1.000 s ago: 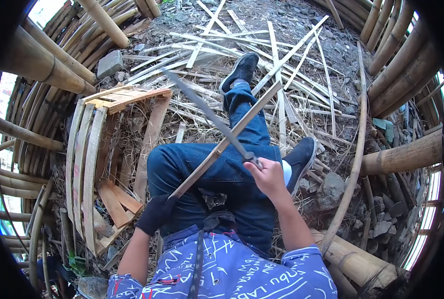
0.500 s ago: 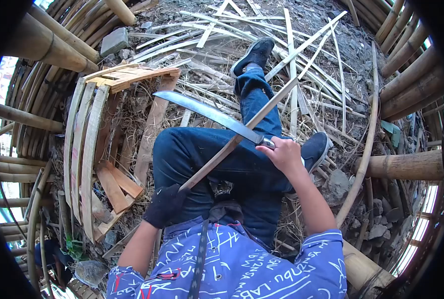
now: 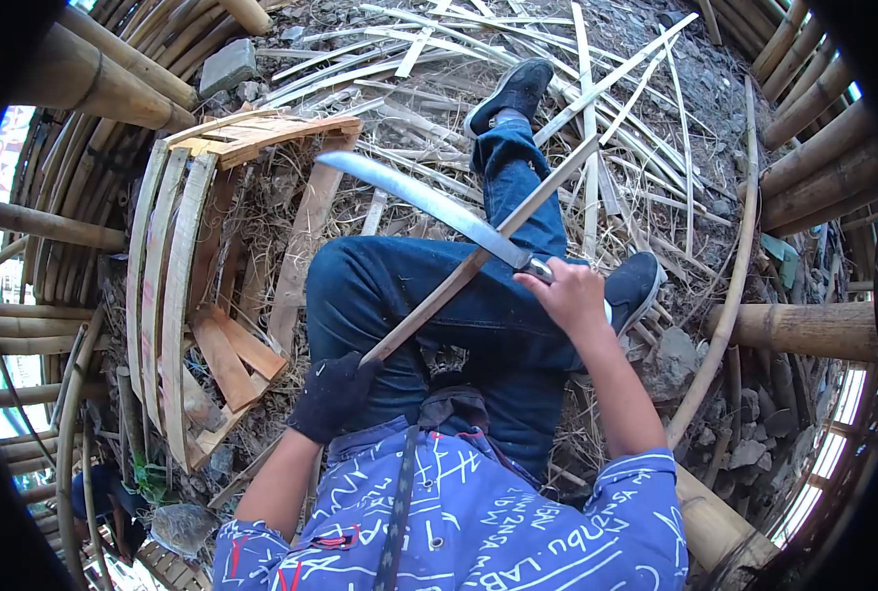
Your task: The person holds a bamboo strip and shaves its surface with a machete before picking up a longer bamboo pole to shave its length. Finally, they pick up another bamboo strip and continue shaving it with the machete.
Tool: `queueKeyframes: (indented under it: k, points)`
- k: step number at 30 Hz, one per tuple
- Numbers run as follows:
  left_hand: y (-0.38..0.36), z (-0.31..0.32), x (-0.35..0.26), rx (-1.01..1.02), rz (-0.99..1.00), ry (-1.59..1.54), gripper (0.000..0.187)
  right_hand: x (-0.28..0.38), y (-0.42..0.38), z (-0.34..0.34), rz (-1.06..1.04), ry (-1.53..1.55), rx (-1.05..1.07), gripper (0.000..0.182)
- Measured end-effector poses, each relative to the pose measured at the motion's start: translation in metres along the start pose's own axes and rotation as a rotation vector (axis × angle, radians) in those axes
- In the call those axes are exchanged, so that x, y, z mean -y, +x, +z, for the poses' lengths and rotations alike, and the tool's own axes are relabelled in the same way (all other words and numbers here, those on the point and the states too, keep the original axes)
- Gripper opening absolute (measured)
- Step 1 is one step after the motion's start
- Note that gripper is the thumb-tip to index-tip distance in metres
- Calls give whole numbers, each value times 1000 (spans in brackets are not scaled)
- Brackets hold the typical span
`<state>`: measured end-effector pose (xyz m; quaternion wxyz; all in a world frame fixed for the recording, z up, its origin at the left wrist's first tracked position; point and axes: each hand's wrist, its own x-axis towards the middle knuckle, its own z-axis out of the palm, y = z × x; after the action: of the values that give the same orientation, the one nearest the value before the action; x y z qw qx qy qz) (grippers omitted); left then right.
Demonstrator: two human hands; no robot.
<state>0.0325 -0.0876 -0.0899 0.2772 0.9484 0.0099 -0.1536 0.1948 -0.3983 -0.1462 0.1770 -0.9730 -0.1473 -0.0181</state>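
Observation:
A black glove covers my left hand [image 3: 334,396], which is closed around the near end of a long split strip [image 3: 429,304]. The strip slants up and right across my jeans, its far end beyond my thigh. My bare right hand [image 3: 569,295] grips the dark handle of a large knife [image 3: 424,208]. Its long blade points up and left and crosses over the strip near the handle, against its surface. Whether the edge bites into the strip cannot be made out.
A slatted wooden crate [image 3: 178,286] stands at the left. Cut strips [image 3: 587,128] and shavings litter the ground ahead. Bamboo poles [image 3: 803,332] line both sides. A grey block [image 3: 228,67] lies at upper left. Part of another person [image 3: 109,502] shows at lower left.
The knife and my right hand have shifted slightly up and right along the strip. The whole view has also moved a little.

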Motion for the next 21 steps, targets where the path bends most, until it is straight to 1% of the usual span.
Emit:
queueKeyframes:
  k: [1,2,4,6,8,10,11,13,15,17,18,19,20,21]
  points:
    - [2,1,-1,-35,58,35,28,2,1,-2,-4,-5,-5,64]
    - [2,4,1,-34,58,33,28,5,-1,-2,-35,38,-17,64]
    - [-1,11,7,-61,-43,-43,26,2,-4,-4,-46,87,-23,64]
    - [4,3,-5,-57,-41,-54,25,-15,7,-12,-64,0,33,64]
    - [2,5,-6,-71,-49,-81,24,-11,3,-3,-68,-31,37,65]
    - [2,10,5,-48,152,165,23,2,-4,4,-22,-68,-9,65]
    - [2,11,5,-52,147,169,23,5,-6,0,-36,61,-8,65]
    - [-1,9,1,-104,-72,-77,23,-11,2,-9,-43,46,-9,64]
    - [6,3,-5,-71,-31,-56,24,-16,5,-7,-40,-36,-5,63]
    - [8,7,-6,-66,10,-52,25,-3,-6,3,-28,-28,-15,63]
    - [6,10,1,-96,81,54,25,1,-7,6,-18,-5,-33,64]
    - [3,12,5,-113,148,167,24,6,-8,-2,-53,60,5,64]
    - [2,12,5,-104,146,175,24,5,-5,-10,-46,70,9,64]
    - [1,13,3,-127,46,70,27,-4,2,-17,-8,27,19,63]
